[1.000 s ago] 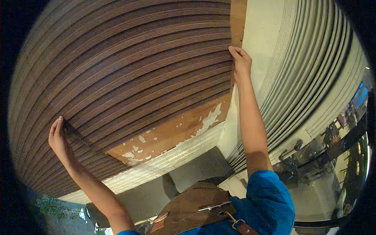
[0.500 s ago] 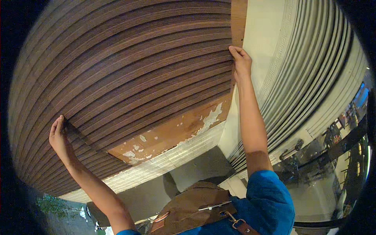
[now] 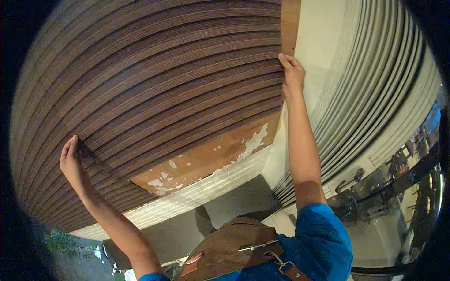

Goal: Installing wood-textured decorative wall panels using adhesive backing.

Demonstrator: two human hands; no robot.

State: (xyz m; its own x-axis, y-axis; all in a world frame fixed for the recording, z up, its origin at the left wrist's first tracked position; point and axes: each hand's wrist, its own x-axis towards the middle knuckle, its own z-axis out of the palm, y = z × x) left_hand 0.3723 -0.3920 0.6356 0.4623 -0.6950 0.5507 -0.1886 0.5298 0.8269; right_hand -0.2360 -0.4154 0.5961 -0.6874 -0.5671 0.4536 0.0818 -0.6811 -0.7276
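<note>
Fluted brown wood-grain panelling (image 3: 187, 79) spreads over the left and far parts of the scene, its ribs bowed by the lens, with its right edge beside a cream wall (image 3: 321, 42). The right hand (image 3: 294, 77) is narrow, thumb and fingers drawn together at that right edge; I cannot tell whether they pinch the panelling or only press it. The left hand (image 3: 70, 157), well apart and nearer, is narrow too, its fingertips beside a dark shadow across the ribs; whether anything sits between them cannot be told.

Judging by the cover, most of the surface in view is already clad. What looks left is a bare orange-brown board (image 3: 211, 159) along the near side, blotched with whitish patches, plus a narrow wooden strip (image 3: 289, 23) at the far right. Nearer than the bare board runs a pale band (image 3: 187, 196), then a dark grey ledge (image 3: 243, 196)
</note>
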